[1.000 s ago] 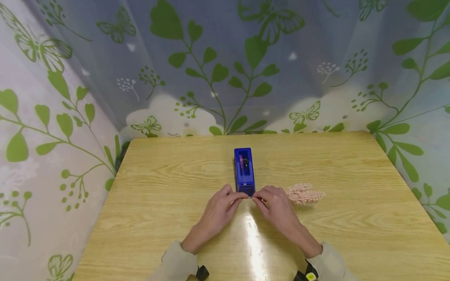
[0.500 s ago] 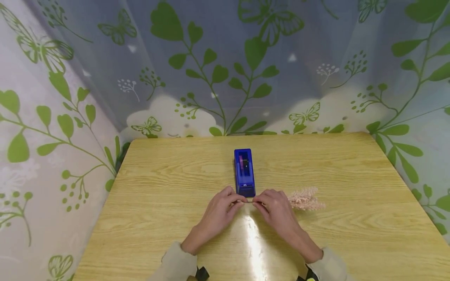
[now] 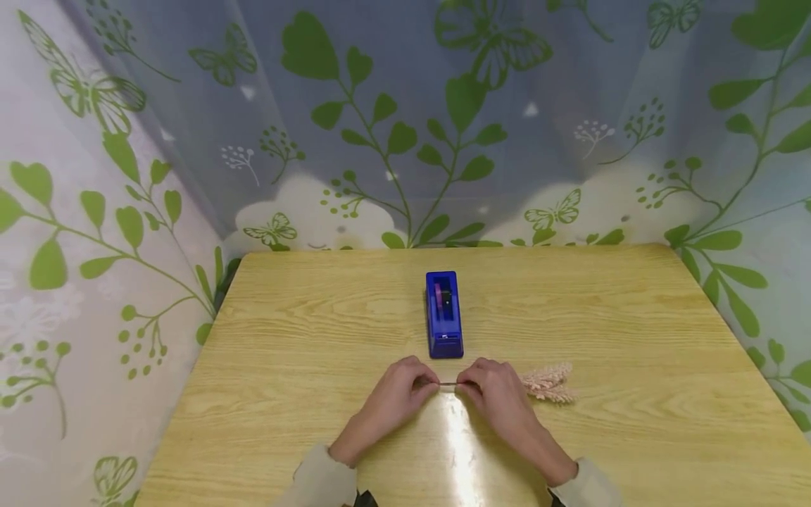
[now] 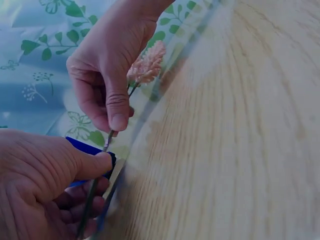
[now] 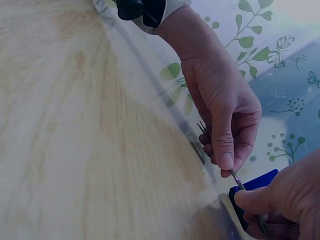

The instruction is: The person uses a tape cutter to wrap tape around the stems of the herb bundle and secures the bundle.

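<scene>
Blue tape dispenser (image 3: 443, 315): tape roll inside | both hands pinch stem (image 3: 448, 384)

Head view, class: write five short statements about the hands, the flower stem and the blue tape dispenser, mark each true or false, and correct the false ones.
1. Both hands pinch the thin stem: left hand, right hand, stem. True.
2. The pink flower sprig lies to the left of the left hand. False: it lies beyond the right hand, on the right.
3. The blue tape dispenser stands on the wooden table, beyond the hands. True.
4. The right hand rests on top of the dispenser. False: it is nearer the person, apart from it.
5. The dispenser is red. False: it is blue.
</scene>
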A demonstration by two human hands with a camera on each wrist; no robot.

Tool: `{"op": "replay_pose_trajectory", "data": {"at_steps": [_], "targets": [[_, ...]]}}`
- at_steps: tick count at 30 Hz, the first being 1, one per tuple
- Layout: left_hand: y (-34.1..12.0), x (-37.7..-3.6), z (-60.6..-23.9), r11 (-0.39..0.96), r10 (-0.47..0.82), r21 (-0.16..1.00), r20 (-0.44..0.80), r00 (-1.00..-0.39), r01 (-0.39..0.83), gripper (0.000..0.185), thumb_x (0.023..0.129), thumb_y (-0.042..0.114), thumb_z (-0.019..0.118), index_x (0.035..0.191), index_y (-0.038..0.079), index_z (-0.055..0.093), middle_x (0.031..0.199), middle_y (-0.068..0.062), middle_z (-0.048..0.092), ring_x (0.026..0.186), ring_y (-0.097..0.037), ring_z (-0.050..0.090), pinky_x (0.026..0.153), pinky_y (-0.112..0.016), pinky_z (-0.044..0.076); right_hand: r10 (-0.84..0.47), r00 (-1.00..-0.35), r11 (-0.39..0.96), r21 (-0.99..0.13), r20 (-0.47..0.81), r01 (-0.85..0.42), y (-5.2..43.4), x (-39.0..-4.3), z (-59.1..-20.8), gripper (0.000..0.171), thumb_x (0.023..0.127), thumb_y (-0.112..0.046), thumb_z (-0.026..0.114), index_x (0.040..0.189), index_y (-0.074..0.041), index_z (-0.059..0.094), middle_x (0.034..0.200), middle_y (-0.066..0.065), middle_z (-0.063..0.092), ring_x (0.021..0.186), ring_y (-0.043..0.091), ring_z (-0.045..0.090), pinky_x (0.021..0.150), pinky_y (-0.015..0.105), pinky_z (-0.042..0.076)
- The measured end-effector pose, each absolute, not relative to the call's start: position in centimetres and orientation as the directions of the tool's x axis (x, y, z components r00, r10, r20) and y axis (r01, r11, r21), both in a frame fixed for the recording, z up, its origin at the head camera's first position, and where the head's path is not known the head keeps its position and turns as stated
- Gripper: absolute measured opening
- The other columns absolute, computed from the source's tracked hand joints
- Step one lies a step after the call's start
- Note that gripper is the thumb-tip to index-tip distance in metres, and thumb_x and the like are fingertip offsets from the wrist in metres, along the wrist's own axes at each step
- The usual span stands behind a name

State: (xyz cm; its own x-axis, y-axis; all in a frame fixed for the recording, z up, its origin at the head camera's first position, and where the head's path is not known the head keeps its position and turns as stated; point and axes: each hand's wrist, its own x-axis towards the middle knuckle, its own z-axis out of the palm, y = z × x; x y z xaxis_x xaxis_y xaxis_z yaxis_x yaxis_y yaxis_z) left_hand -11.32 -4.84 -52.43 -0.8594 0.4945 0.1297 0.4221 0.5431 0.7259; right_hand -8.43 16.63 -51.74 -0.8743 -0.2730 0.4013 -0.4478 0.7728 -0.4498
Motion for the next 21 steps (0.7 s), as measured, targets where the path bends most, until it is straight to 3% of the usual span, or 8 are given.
{"op": "replay_pose_trajectory", "data": {"at_steps": [5,13,18,21], "targets": [[-5.3,-11.3,-52.7,0.54,0.498,0.734,0.115,-0.859,0.412,0.003,0.092,0.006,0.079,0.094,0.007,0.08,0.087,0.002,0.067,0.081,-0.007,0.06,0.076,-0.022,0.055,-0.291,-0.876,0.77,-0.45,0.385,-0.453,16.8,-8.4,-52.2,0.015,0.074,-0.009,0.093,0.079,-0.015,0.08,0.075,-0.008,0.067,0.066,0.005,0.059,0.065,0.028,0.053],[-5.7,-10.8,-52.6,0.638,0.471,0.625,0.146,-0.87,0.45,0.003,0.088,0.012,0.085,0.089,0.013,0.082,0.084,0.006,0.06,0.082,-0.009,0.054,0.075,-0.024,0.051,-0.35,-0.853,0.756,-0.421,0.387,-0.501,17.0,-8.5,-52.8,0.011,0.076,-0.013,0.092,0.079,-0.014,0.081,0.076,-0.006,0.068,0.066,0.008,0.06,0.06,0.023,0.051],[-5.7,-10.8,-52.2,0.656,0.47,0.592,0.164,-0.868,0.467,0.004,0.087,0.013,0.085,0.089,0.012,0.082,0.084,0.006,0.061,0.08,-0.008,0.054,0.073,-0.023,0.051,-0.366,-0.861,0.772,-0.402,0.354,-0.493,17.0,-8.5,-52.5,0.016,0.076,-0.017,0.093,0.084,-0.014,0.079,0.079,-0.006,0.067,0.07,0.008,0.06,0.064,0.025,0.053],[-5.6,-10.8,-51.8,0.658,0.48,0.585,0.158,-0.863,0.473,0.006,0.087,0.013,0.086,0.09,0.011,0.081,0.084,0.005,0.061,0.078,-0.007,0.055,0.072,-0.022,0.052,-0.36,-0.872,0.769,-0.423,0.332,-0.479,17.0,-8.4,-51.7,0.022,0.079,-0.021,0.091,0.094,-0.01,0.079,0.087,-0.001,0.072,0.078,0.014,0.067,0.071,0.031,0.058]]}}
